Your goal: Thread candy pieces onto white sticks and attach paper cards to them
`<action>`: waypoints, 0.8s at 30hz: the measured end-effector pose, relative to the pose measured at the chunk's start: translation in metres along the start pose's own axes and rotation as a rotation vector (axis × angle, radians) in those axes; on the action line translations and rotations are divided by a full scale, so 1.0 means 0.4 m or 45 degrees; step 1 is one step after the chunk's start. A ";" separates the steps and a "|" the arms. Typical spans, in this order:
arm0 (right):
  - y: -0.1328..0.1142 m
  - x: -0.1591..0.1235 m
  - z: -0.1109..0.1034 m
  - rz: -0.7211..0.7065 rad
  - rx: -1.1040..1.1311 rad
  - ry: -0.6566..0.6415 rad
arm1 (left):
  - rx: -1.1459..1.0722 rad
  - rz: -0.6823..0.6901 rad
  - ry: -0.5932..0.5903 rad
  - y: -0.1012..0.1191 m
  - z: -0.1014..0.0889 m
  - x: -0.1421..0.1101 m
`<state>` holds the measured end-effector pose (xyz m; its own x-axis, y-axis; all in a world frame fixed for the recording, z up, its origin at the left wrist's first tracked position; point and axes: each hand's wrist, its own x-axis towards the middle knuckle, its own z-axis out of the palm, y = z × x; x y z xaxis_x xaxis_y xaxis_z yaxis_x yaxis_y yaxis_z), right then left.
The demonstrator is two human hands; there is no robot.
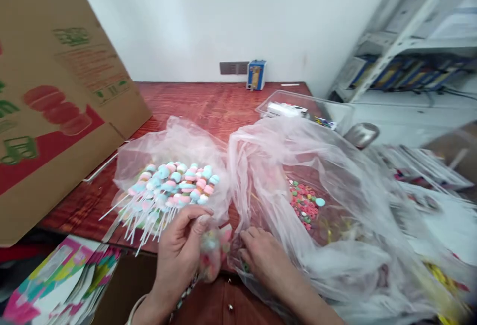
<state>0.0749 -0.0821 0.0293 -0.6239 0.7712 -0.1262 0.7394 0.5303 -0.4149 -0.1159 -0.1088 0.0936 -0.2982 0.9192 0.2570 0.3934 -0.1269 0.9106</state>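
1. My left hand point(179, 250) is curled around a small packet of candy point(211, 255) — fingers wrapped over the top, thumb underneath, so the packet is pinched between them. It sits just past the near edge of the table point(208, 104), blurred, showing pink, yellow and green through clear wrap.

2. My right hand point(264, 258) lies palm down at the mouth of the large plastic bag point(335, 176), fingers bent and pressing into its folds. I cannot tell whether the fingertips are gripping anything — the film hides them.

3. Inside that large bag, a heap of small red and green candies point(305, 203) shows through the plastic, well beyond my right hand.

4. Just beyond my left hand, a smaller plastic bag point(167, 148) lies open on the table, holding pastel marshmallow skewers point(175, 183) in pink, blue and white; their white sticks point toward the near left.

5. A cardboard box point(55, 96) leans over the table's left side. A clear plastic tray point(309, 106) stands behind the large bag, and a small blue box point(256, 74) stands against the wall.

6. Colourful printed cartons point(63, 280) lie below the table edge at my left.
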 end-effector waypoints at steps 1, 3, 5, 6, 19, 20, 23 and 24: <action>-0.009 -0.017 -0.025 -0.021 0.080 0.059 | -0.057 0.039 0.015 0.026 0.002 0.018; -0.014 -0.054 -0.082 -0.081 0.232 0.337 | -0.198 0.128 0.084 0.081 0.017 0.058; 0.008 -0.084 -0.128 -0.026 0.188 0.794 | -0.390 0.184 0.134 0.136 0.047 0.097; 0.028 -0.095 -0.140 0.075 0.098 0.954 | -0.489 0.200 0.148 0.159 0.067 0.116; 0.126 -0.134 -0.037 0.052 0.381 0.129 | -0.026 -0.078 -0.164 -0.044 0.377 0.162; 0.137 -0.142 -0.067 0.084 0.417 0.187 | -0.027 -0.108 -0.158 -0.055 0.379 0.156; 0.171 -0.129 -0.142 0.109 0.471 0.440 | 0.001 -0.083 -0.138 -0.060 0.381 0.141; 0.178 -0.111 -0.155 0.074 0.489 0.505 | 0.033 -0.049 -0.134 -0.056 0.382 0.138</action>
<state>0.1711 -0.0567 0.0609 -0.3867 0.9083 0.1593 0.5781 0.3734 -0.7255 -0.0082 0.0016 0.0379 -0.2215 0.9574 0.1853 0.4058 -0.0823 0.9102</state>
